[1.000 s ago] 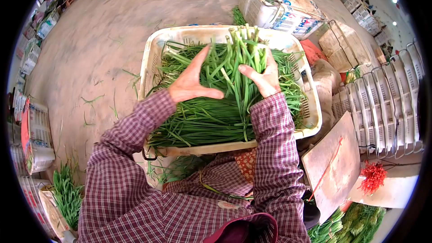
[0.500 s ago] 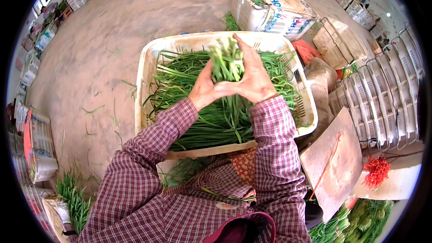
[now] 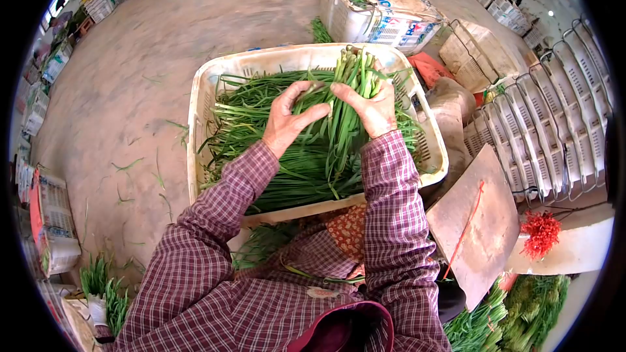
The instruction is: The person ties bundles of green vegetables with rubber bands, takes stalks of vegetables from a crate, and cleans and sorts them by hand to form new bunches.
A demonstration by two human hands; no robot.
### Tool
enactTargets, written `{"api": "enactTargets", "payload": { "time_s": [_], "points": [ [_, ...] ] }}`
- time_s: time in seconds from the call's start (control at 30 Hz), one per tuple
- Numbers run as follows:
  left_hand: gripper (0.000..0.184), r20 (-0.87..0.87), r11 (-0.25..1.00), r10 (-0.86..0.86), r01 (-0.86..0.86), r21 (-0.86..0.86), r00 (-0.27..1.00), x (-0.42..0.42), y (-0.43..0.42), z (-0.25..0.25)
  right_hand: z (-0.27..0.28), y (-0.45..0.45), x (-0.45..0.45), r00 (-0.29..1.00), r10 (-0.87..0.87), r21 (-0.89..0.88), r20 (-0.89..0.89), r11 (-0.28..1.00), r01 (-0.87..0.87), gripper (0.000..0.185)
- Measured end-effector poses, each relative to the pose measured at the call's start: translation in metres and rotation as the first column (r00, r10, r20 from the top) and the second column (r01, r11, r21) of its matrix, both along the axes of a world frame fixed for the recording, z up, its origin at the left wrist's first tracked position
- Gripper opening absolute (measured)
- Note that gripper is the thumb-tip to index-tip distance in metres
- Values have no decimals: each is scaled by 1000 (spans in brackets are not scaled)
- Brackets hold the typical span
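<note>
My right hand (image 3: 373,105) is closed around a bunch of garlic chives (image 3: 347,114), their pale cut ends pointing to the far side and the green leaves trailing toward me. Just left of the bunch is my left hand (image 3: 287,117), its thumb and forefinger apart with a gap between them; the thumb tip comes close to the stems. Both hands are above a white plastic basket (image 3: 197,137), where loose chives (image 3: 280,179) lie in a thick layer. Fingers of the right hand behind the stems are partly hidden.
Beyond the basket stands a covered white crate (image 3: 385,13) with greens inside. Stacked crates with wire handles (image 3: 541,124) rise at right, near a tilted board (image 3: 479,221) and a bundle of red ties (image 3: 541,234). More greens (image 3: 482,319) lie at lower right.
Both hands held the bunch together, stem ends toward the camera. Now the left hand has come off it, and the bunch lies tilted away in the right hand, its leaves visible.
</note>
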State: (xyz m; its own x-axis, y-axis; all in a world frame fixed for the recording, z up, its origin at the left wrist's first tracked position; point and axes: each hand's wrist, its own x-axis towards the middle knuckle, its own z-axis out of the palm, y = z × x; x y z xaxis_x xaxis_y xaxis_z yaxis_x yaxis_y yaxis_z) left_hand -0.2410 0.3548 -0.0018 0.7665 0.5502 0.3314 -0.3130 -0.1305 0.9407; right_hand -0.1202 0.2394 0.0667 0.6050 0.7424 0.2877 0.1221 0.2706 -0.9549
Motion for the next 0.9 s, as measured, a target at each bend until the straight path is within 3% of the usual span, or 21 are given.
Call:
{"api": "enactTargets", "payload": {
  "time_s": [0.07, 0.23, 0.37, 0.43, 0.5, 0.57, 0.63, 0.7, 0.77, 0.8, 0.83, 0.87, 0.9],
  "points": [
    [45, 25, 984, 78, -81, 160, 997, 8, -5, -2, -4, 4, -5, 999, 0, 76, 32, 997, -3, 56],
    [29, 64, 961, 206, -215, 172, 976, 10, -9, -9, -7, 4, -7, 998, -53, 106, 34, 993, 49, 53],
    [23, 55, 857, 363, -357, 373, 930, 6, -5, -26, -4, 5, -9, 988, -137, 136, 72, 983, 127, 51],
    [24, -277, 871, 392, -257, 418, 877, 3, 2, -47, 4, 1, -9, 982, -160, 144, 96, 979, 146, 51],
    [31, -401, 778, 407, -82, 622, 821, -4, 14, -72, 24, -7, -3, 949, -260, 229, 176, 949, 217, 51],
    [32, -478, 692, 448, 46, 721, 755, -16, 27, -96, 58, -25, 10, 898, -380, 255, 221, 912, 323, 57],
    [33, -665, 750, 399, 193, 633, 632, -28, 46, -110, 107, -46, 20, 862, -466, 458, 202, 822, 337, 51],
    [40, -738, 799, 350, 227, 557, 577, -36, 58, -97, 150, -85, 39, 889, -437, 568, 133, 769, 293, 42],
    [49, -548, 721, 324, 173, 671, 771, -43, 79, -110, 188, -131, 59, 959, -280, 687, 42, 705, 176, 35],
    [52, -578, 745, 255, 223, 628, 776, -49, 86, -104, 193, -145, 68, 953, -300, 694, 50, 696, 183, 35],
    [55, -602, 763, 186, 272, 587, 776, -55, 92, -91, 195, -157, 78, 933, -357, 680, 42, 695, 235, 33],
    [54, -701, 751, 173, 368, 548, 692, -64, 95, -65, 193, -167, 83, 909, -415, 666, 33, 687, 290, 31],
    [52, -786, 734, 165, 459, 501, 596, -73, 99, -34, 186, -167, 77, 811, -585, 655, -29, 602, 458, 30]
  ]
}}
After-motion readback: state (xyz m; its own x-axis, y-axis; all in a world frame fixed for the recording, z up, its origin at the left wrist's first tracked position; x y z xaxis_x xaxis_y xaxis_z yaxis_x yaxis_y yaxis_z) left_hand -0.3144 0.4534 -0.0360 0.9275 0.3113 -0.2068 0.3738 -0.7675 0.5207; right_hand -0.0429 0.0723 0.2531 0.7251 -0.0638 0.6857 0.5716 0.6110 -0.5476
